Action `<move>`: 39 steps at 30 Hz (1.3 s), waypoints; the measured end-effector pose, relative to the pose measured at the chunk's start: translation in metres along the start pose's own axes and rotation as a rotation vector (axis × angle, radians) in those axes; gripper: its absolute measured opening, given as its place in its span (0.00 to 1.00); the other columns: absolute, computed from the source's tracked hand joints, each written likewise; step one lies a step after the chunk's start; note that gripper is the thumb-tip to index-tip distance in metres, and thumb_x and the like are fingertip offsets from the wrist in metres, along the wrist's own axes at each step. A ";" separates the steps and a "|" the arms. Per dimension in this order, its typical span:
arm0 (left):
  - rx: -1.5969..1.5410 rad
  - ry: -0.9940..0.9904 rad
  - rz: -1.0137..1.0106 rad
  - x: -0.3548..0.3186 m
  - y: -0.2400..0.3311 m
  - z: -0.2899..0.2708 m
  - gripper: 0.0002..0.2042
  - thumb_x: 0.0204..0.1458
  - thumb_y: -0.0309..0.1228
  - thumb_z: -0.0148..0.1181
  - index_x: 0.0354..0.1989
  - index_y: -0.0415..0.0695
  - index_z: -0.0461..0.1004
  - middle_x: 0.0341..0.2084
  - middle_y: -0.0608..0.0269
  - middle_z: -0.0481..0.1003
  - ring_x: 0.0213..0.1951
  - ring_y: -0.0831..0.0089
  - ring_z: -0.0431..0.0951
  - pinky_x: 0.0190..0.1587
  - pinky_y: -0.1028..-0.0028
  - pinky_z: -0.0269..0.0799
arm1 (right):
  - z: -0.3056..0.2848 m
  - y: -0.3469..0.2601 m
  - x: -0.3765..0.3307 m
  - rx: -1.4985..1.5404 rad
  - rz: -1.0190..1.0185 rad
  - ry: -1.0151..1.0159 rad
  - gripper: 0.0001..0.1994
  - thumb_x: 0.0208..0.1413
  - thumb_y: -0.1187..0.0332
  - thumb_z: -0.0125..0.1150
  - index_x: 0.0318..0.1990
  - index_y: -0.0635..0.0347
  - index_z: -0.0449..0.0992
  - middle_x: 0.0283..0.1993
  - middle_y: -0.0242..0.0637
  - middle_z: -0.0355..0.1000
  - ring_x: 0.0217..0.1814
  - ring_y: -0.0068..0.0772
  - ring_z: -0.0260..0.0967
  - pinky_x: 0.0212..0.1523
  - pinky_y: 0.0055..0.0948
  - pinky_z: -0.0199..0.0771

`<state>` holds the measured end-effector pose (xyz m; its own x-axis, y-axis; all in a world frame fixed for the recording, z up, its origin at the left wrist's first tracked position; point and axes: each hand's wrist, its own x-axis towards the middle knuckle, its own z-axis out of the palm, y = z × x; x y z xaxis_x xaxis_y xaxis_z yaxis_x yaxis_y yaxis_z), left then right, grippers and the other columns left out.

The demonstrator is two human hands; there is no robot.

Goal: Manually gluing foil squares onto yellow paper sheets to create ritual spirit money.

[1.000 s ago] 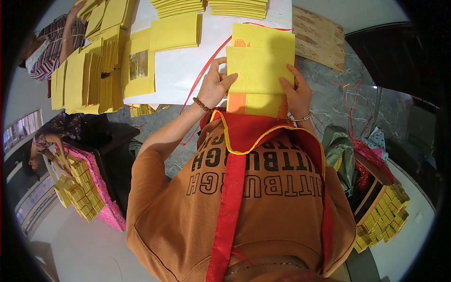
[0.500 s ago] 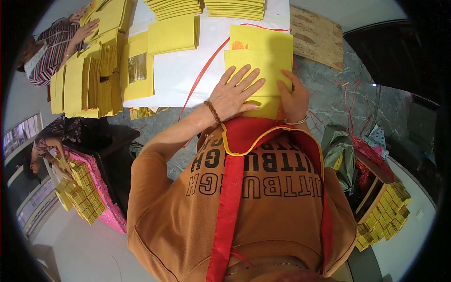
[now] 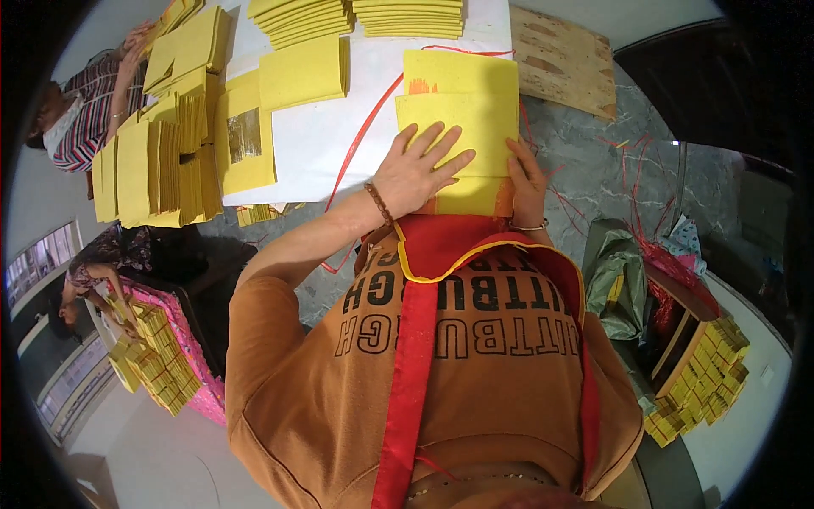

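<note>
A yellow paper sheet, folded over in layers, lies at the near edge of the white table in front of me. Orange-red print shows at its upper left and near its lower corners. My left hand rests flat on the sheet's left half with its fingers spread. At the sheet's right edge is my right hand, fingers stretched along the side and thumb not clearly visible. A red ribbon strip runs across the table left of the sheet, and another bit of it shows beyond the sheet's far edge.
Stacks of folded yellow paper stand at the far side, with more piles at the left. A co-worker handles paper at far left; another person is below. A wooden board adjoins the table's right. Yellow bundles sit lower right.
My right thumb has come off the sheet's face, and that hand has moved to the sheet's right edge. My left hand stays flat on the paper. The view has shifted slightly.
</note>
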<state>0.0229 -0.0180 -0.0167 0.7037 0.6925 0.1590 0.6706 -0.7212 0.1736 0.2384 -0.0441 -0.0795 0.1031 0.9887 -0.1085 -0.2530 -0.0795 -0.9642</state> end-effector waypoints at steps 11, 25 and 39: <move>-0.258 0.108 -0.094 0.026 -0.028 -0.042 0.19 0.40 0.24 0.55 0.46 0.47 0.72 0.39 0.62 0.75 0.37 0.66 0.75 0.39 0.68 0.72 | 0.002 -0.032 0.003 -0.296 -0.005 0.084 0.31 0.61 0.46 0.30 0.63 0.61 0.48 0.64 0.41 0.52 0.63 0.38 0.52 0.60 0.35 0.52; 0.358 0.230 -0.482 -0.085 -0.231 0.015 0.29 0.45 0.21 0.50 0.55 0.70 0.63 0.53 0.71 0.66 0.53 0.63 0.64 0.53 0.55 0.52 | 0.004 -0.037 0.006 -0.222 0.066 0.030 0.24 0.63 0.54 0.35 0.55 0.66 0.62 0.53 0.41 0.64 0.53 0.32 0.63 0.52 0.32 0.62; 0.444 -0.518 -0.450 -0.076 -0.238 0.007 0.35 0.53 0.29 0.45 0.66 0.66 0.32 0.66 0.62 0.37 0.66 0.59 0.43 0.60 0.48 0.46 | -0.001 -0.026 0.004 -0.415 -0.153 0.012 0.16 0.58 0.63 0.50 0.50 0.59 0.69 0.55 0.39 0.62 0.58 0.34 0.57 0.54 0.30 0.59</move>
<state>-0.1884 0.1007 -0.0764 0.2914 0.9007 -0.3223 0.8689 -0.3902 -0.3046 0.2463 -0.0382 -0.0550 0.1211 0.9917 0.0428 0.1731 0.0214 -0.9847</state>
